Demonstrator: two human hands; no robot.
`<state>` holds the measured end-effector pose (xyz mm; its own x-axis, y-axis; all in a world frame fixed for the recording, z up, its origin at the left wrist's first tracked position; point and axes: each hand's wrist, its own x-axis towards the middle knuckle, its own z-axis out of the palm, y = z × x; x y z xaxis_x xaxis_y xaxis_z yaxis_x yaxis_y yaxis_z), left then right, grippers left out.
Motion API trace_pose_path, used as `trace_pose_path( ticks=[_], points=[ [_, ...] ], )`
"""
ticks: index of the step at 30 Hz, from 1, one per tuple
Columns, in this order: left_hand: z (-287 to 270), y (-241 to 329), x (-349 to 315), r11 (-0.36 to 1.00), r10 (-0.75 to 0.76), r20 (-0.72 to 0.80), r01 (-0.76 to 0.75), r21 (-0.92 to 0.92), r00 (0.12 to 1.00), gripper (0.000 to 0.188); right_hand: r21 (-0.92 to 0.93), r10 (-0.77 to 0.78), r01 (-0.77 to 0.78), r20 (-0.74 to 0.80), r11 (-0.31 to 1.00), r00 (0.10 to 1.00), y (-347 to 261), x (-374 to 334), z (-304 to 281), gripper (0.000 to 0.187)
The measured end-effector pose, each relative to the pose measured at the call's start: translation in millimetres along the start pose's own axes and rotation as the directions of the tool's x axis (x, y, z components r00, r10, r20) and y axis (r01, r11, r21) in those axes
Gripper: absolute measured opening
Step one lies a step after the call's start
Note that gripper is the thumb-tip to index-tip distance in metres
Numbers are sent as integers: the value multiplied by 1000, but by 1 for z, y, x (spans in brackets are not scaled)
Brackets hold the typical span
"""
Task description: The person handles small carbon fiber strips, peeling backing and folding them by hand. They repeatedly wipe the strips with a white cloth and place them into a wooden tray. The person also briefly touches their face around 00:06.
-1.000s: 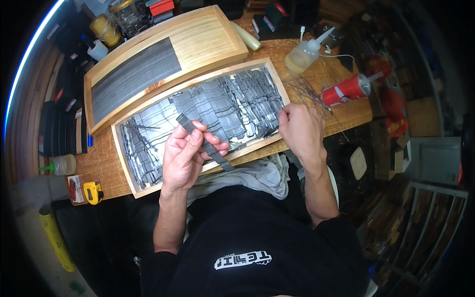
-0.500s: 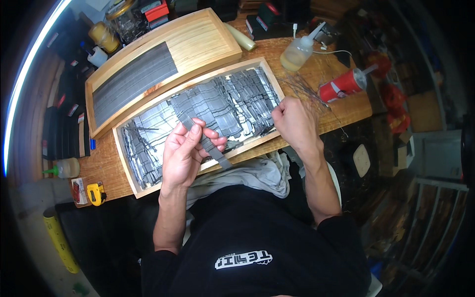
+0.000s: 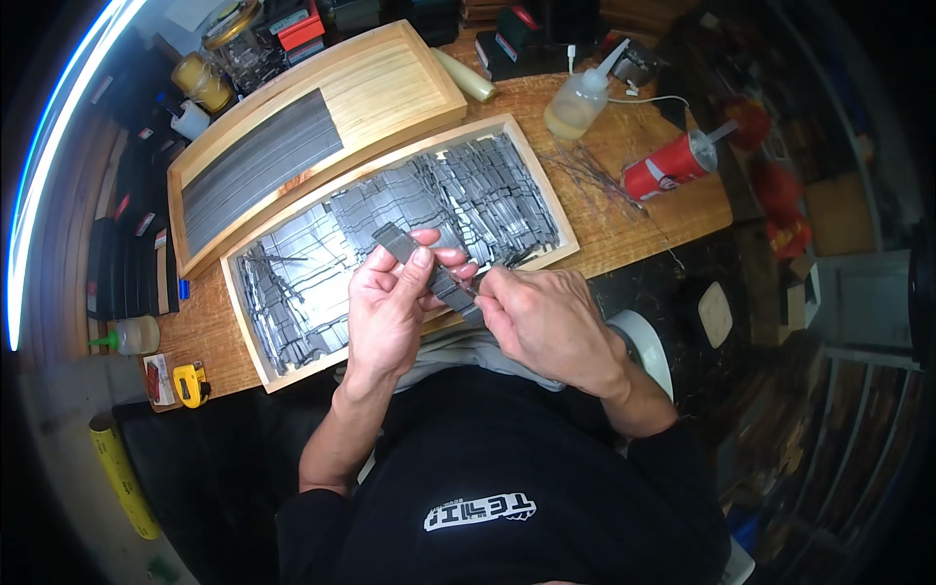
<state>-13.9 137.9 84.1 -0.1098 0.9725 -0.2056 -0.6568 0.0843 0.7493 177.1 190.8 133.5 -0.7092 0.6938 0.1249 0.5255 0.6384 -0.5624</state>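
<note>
My left hand (image 3: 386,317) holds a flat, dark grey strip bundle (image 3: 394,241) slantwise between thumb and fingers. My right hand (image 3: 556,327) is closed in a pinch at the bundle's lower right end; its fingertips hide what they grip there. Both hands are above the front edge of a shallow wooden tray (image 3: 559,207). Inside that tray lie many thin grey strips (image 3: 385,207) in rows, some loose and tangled at the left end. Behind it, a second wooden tray (image 3: 405,83) has dark strips (image 3: 268,161) laid side by side over its left part.
To the right stand a squeeze bottle (image 3: 575,105) and a tilted red cup (image 3: 673,166) with a straw. Thin twigs (image 3: 595,171) lie beside them. At the table's left are a yellow tape measure (image 3: 191,384) and a green-tipped bottle (image 3: 135,333). Grey cloth (image 3: 444,353) rests below the tray.
My right hand has come from the tray's right edge, left and down, to the strip bundle. My left hand has shifted slightly right with the bundle.
</note>
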Motion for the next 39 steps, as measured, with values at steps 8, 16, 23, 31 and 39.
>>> trace_pose_path(
  ticks=[8, 16, 23, 31, 39],
  points=[
    [-24, 1, 10, 992, 105, 2, -104, -77, 994, 18, -103, 423, -446, -187, 889, 887, 60, 44, -19, 19],
    [-30, 4, 6, 990, 73, 130, -56, -132, 989, 18, -330, 481, -482, -92, 811, 872, 61, 67, -14, 21],
    [-34, 3, 7, 986, 64, 176, -34, -165, 982, 19, -364, 484, -475, -73, 801, 872, 53, 76, -17, 22],
    [-31, 5, 6, 991, 41, 143, -22, -131, 989, 18, -346, 513, -490, -29, 800, 858, 50, 87, -23, 24],
    [-27, 9, 8, 993, -3, 94, 14, -119, 996, 18, -189, 504, -523, -142, 831, 852, 68, 83, -11, 25]
  ],
)
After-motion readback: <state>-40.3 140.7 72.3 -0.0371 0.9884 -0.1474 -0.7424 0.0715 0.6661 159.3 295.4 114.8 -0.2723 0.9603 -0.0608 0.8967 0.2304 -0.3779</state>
